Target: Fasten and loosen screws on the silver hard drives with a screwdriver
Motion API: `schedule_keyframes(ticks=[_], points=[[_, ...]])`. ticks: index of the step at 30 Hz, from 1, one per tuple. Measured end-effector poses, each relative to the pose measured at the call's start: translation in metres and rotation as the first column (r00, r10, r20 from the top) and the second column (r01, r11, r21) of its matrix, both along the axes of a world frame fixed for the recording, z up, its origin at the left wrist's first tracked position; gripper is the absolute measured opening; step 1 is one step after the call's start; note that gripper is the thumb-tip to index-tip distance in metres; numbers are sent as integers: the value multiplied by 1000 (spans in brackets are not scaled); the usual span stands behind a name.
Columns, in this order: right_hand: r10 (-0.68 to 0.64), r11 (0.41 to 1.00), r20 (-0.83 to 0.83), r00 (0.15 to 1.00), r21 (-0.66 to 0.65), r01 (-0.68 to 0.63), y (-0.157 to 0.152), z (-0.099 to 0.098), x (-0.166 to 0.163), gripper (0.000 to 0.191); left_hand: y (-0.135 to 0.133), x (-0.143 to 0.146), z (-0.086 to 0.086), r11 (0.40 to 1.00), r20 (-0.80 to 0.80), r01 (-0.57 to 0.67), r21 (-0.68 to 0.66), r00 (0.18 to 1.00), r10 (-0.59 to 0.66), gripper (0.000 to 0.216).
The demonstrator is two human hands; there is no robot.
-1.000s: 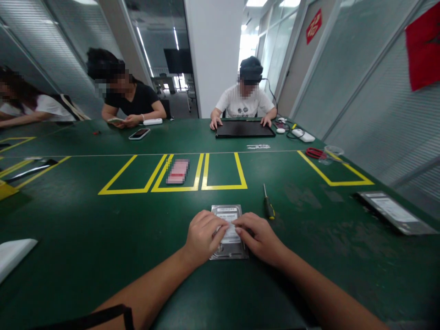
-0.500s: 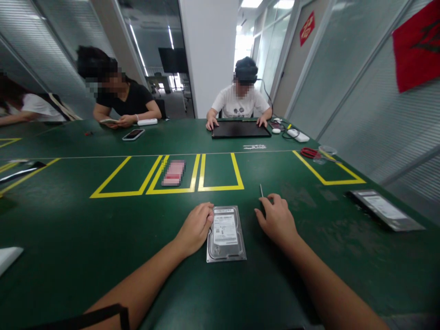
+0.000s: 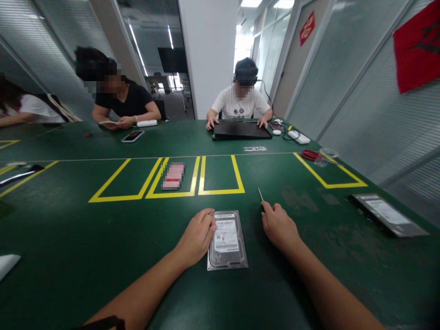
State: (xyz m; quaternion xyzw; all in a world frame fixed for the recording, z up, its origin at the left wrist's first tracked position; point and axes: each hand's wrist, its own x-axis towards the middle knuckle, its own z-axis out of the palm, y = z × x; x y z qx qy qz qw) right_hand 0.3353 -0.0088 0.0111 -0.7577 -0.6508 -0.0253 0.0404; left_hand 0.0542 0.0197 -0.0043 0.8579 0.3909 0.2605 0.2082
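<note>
Drive, lying flat on the green table at the wearer's twelve o'clock, looks stiff, fairly heavy and smooth; its long edges should offer the best hold. Left hand, at its nine o'clock, half curls against the edge, grip unclear. Right hand, at three, is wrapped around a screwdriver, shaft towards eleven.

Silver drive, white label; blurred item perhaps pink.
</note>
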Motion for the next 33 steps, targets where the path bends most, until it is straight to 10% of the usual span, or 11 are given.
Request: schedule_keyframes(ticks=[19, 28, 33], points=[[318, 863, -455, 832, 502, -55, 9, -7, 7, 29, 22, -18, 3, 983, 153, -116, -143, 978, 138, 17], [358, 863, -798, 485, 481, 154, 2, 10, -5, 40, 32, -18, 2, 977, 217, -151, -149, 959, 181, 12], [458, 753, -652, 604, 645, 126, -4, 23, -11, 28, 38, -17, -2, 980, 223, -155, -123, 958, 180, 20]])
